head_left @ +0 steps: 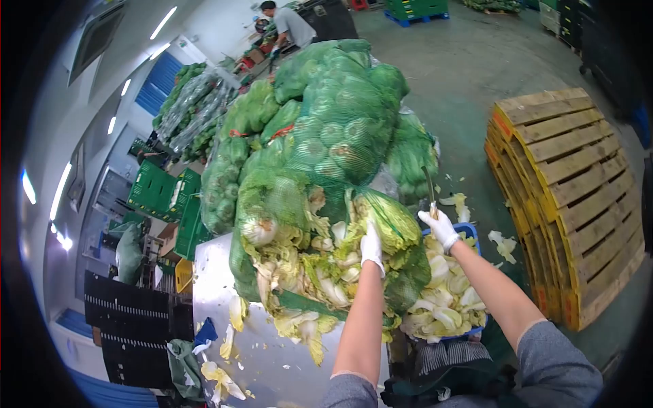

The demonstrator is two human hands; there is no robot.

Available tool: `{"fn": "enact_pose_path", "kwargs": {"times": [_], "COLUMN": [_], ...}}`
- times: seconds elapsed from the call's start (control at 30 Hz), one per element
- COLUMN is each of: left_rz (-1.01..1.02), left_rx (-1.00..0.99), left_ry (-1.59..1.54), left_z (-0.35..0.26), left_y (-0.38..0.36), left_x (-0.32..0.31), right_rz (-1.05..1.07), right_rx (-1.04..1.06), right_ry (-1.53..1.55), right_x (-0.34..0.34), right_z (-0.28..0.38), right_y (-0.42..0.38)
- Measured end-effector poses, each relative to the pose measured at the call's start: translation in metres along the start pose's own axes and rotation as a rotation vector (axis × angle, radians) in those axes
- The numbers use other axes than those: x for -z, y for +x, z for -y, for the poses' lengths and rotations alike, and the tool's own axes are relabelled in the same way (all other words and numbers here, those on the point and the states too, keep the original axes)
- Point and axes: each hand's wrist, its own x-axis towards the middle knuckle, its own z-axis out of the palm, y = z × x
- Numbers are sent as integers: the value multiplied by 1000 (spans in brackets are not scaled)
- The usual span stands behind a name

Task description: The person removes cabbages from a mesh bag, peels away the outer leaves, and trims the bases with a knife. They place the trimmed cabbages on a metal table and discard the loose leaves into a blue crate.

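My left hand (372, 243), in a white glove, grips a yellow-green napa cabbage (396, 223) at the open mouth of a green net bag (409, 270); its fingertips are partly hidden among the leaves. To the right, my right hand (440, 229), also gloved, is closed around the handle of a knife (430, 183), whose dark curved blade points up and away from me. Loose cabbage leaves (299, 268) spill from the net beside my left hand. Below my right hand, a blue bin (474, 231) is heaped with pale cabbage leaves (445, 299).
Green net bags of cabbages (340, 126) are piled high ahead. Leaf scraps lie on the metal table (272, 367). Wooden pallets (568, 197) stand at the right, green crates (153, 187) at the left. Another person (292, 27) bends over in the far background.
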Motion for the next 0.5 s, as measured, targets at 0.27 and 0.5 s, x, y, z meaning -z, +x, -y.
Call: {"fn": "enact_pose_path", "kwargs": {"times": [0.27,0.5], "left_rz": [73,-132], "left_rx": [-5,-414], "left_ry": [-50,-18], "left_z": [-8,3], "left_y": [21,-60], "left_x": [2,37], "right_rz": [188,445], "right_rx": [-120,-64], "right_ry": [193,203], "right_x": [-41,-52], "right_z": [-15,14], "right_y": [23,-40]}}
